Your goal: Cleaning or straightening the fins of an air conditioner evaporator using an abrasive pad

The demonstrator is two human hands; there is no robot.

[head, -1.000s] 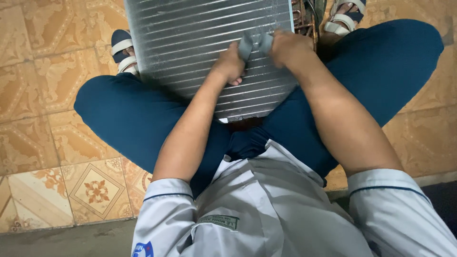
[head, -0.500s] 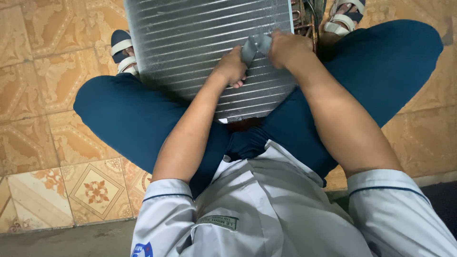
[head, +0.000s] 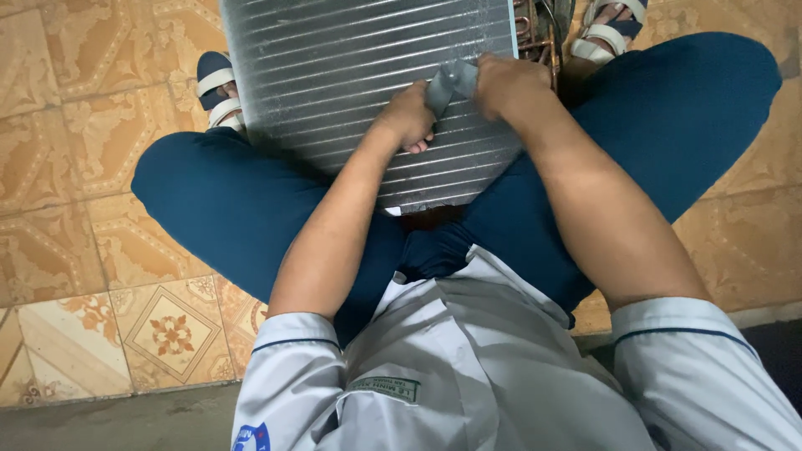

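The person sits cross-legged in blue trousers [head: 251,209]. A finned metal coil [head: 351,83] rests across the lap. Both hands close on 1 grey cloth [head: 451,82]: left hand [head: 408,117] and right hand [head: 510,83] pinch it against the fins. Beyond lie sandals [head: 215,88] on the tiled floor [head: 75,125].

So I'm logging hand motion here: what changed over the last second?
Almost nothing. Both the left hand and the right hand keep hold of the grey cloth on the finned metal coil, shifting only slightly. The coil stays propped between the knees.
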